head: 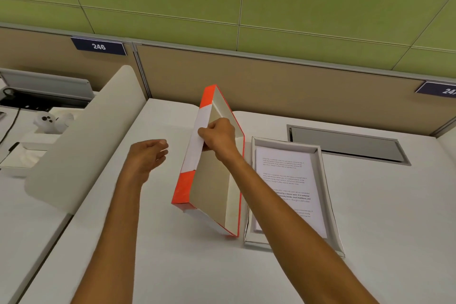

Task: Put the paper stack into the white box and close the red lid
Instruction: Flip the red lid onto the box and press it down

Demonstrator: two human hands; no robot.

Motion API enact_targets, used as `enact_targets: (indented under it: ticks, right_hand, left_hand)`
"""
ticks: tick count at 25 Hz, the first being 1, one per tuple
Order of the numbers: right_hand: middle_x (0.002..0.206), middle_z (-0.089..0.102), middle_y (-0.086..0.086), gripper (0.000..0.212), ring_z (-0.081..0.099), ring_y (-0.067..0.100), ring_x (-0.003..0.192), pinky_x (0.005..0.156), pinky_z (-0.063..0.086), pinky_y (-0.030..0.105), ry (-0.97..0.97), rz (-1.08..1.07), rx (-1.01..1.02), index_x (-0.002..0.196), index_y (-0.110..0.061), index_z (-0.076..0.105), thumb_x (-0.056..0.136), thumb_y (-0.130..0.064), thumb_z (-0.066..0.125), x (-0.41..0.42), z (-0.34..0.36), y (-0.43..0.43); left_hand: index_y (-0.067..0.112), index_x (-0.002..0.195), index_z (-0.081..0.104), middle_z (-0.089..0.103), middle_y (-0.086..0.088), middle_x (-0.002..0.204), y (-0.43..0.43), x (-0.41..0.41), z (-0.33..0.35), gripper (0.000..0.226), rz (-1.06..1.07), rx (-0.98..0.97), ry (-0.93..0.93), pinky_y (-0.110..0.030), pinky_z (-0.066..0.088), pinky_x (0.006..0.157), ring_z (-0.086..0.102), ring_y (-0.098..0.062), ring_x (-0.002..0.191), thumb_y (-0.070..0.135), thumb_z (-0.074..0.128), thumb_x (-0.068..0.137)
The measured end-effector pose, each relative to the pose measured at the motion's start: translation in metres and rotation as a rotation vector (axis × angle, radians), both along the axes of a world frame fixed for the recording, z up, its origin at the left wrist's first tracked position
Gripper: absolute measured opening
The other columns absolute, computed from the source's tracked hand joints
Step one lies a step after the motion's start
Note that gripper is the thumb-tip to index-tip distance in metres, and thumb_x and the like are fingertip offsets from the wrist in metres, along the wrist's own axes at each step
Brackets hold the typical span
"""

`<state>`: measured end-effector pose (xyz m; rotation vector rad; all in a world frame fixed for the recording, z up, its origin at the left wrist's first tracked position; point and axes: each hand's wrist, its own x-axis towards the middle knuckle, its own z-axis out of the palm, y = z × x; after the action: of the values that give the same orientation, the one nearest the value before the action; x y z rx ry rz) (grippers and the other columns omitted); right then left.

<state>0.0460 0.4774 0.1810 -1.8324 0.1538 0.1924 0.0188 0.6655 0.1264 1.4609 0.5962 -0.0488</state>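
Printed white paper stack (288,187) lies flat inside shallow white cardboard box (330,207) on pale bench (172,266). Red-edged cardboard lid (212,180) tilted on edge just left of box, right hand (218,134) pinching its upper rim. Left hand (148,153) loosely curled, empty, beside lid.

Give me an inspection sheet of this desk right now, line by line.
Surface: white desk, grey hatch at rear right.
Job's things: printed paper stack lies inside the shallow white cardboard box; red-edged cardboard lid tilted on edge beside it, not yet on.
Clutter: nothing seen on this desk.
Hands: right hand grips the lid's upper edge; left hand free, fingers loosely curled.
Cables: black cable on neighbouring desk.
Surroundings: tan partition, label 246, white controller next door.
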Motion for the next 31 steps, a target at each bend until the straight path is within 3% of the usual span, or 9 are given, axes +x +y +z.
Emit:
enact_targets:
  ticks: [2, 5, 9, 12, 14, 17, 21, 26, 31]
  right_hand:
    - [0.097, 0.075, 0.017, 0.036, 0.076, 0.032, 0.087, 0.062, 0.064, 0.040, -0.056, -0.010, 0.013, 0.055, -0.008, 0.043, 0.086, -0.007, 0.062, -0.008, 0.010, -0.011]
    - [0.102, 0.070, 0.008, 0.020, 0.074, 0.020, 0.080, 0.051, 0.058, 0.020, -0.036, -0.019, 0.161, 0.074, 0.001, 0.057, 0.090, -0.010, 0.059, -0.016, 0.025, -0.030]
    - [0.117, 0.068, 0.015, 0.027, 0.070, 0.026, 0.094, 0.076, 0.061, 0.032, 0.094, 0.023, 0.422, 0.117, 0.007, 0.061, 0.095, -0.004, 0.052, -0.022, 0.038, -0.059]
    - [0.103, 0.072, 0.013, 0.023, 0.069, 0.023, 0.087, 0.076, 0.060, 0.031, 0.140, 0.035, 0.545, 0.109, 0.006, 0.066, 0.095, 0.000, 0.048, -0.025, 0.037, -0.089]
    - [0.089, 0.071, 0.009, 0.022, 0.067, 0.020, 0.079, 0.073, 0.058, 0.029, 0.161, -0.011, 0.560, 0.095, 0.000, 0.068, 0.094, 0.001, 0.046, -0.029, 0.031, -0.116]
    - [0.087, 0.067, 0.008, 0.021, 0.061, 0.026, 0.084, 0.073, 0.050, 0.033, 0.154, -0.166, 0.372, 0.094, -0.005, 0.066, 0.096, -0.013, 0.047, -0.035, 0.016, -0.166]
    - [0.107, 0.075, 0.005, 0.059, 0.073, 0.023, 0.094, 0.084, 0.059, 0.039, 0.189, -0.144, -0.041, 0.118, -0.015, 0.064, 0.090, -0.064, 0.049, -0.057, -0.013, -0.219]
    - [0.124, 0.063, 0.009, 0.064, 0.067, 0.027, 0.103, 0.090, 0.057, 0.044, 0.193, -0.171, -0.287, 0.136, -0.016, 0.048, 0.092, -0.063, 0.042, -0.075, -0.061, -0.262]
    - [0.125, 0.059, 0.013, 0.063, 0.065, 0.032, 0.106, 0.097, 0.053, 0.053, 0.236, -0.186, -0.355, 0.130, -0.017, 0.050, 0.095, -0.065, 0.030, -0.086, -0.099, -0.294]
  left_hand:
    - [-0.001, 0.129, 0.058, 0.063, -0.018, 0.129, -0.009, 0.000, -0.023, 0.038, -0.060, -0.010, 0.037, -0.043, 0.048, 0.105, 0.061, -0.032, 0.119, 0.017, 0.061, 0.095]
    - [0.003, 0.141, 0.046, 0.053, -0.017, 0.142, -0.023, -0.008, -0.053, 0.052, -0.183, 0.027, 0.043, -0.048, 0.042, 0.111, 0.053, -0.036, 0.130, 0.032, 0.055, 0.098]
    - [0.002, 0.143, 0.042, 0.049, -0.027, 0.141, -0.037, -0.016, -0.090, 0.074, -0.287, -0.261, 0.248, -0.055, 0.037, 0.112, 0.049, -0.045, 0.128, 0.058, 0.041, 0.095]
    - [0.009, 0.133, 0.059, 0.064, -0.021, 0.125, -0.052, -0.026, -0.106, 0.082, -0.372, -0.575, 0.299, -0.051, 0.050, 0.099, 0.063, -0.038, 0.111, 0.074, 0.039, 0.086]
    - [0.014, 0.132, 0.061, 0.066, -0.016, 0.127, -0.060, -0.026, -0.111, 0.072, -0.364, -0.562, 0.259, -0.046, 0.055, 0.090, 0.067, -0.033, 0.109, 0.069, 0.045, 0.088]
    - [0.019, 0.127, 0.065, 0.066, -0.014, 0.128, -0.075, -0.025, -0.107, 0.057, -0.337, -0.448, 0.195, -0.047, 0.057, 0.086, 0.066, -0.035, 0.113, 0.061, 0.050, 0.091]
    - [0.027, 0.118, 0.071, 0.074, -0.010, 0.113, -0.102, -0.025, -0.096, 0.046, -0.329, -0.255, 0.066, -0.043, 0.061, 0.075, 0.073, -0.033, 0.099, 0.059, 0.057, 0.088]
    - [0.045, 0.106, 0.067, 0.078, 0.014, 0.094, -0.149, -0.030, -0.094, 0.028, -0.404, 0.052, -0.032, -0.034, 0.062, 0.081, 0.076, -0.011, 0.084, 0.059, 0.048, 0.092]
    - [0.043, 0.113, 0.060, 0.073, 0.001, 0.103, -0.182, -0.035, -0.106, 0.030, -0.496, 0.209, -0.076, -0.037, 0.060, 0.085, 0.073, -0.018, 0.088, 0.056, 0.038, 0.097]
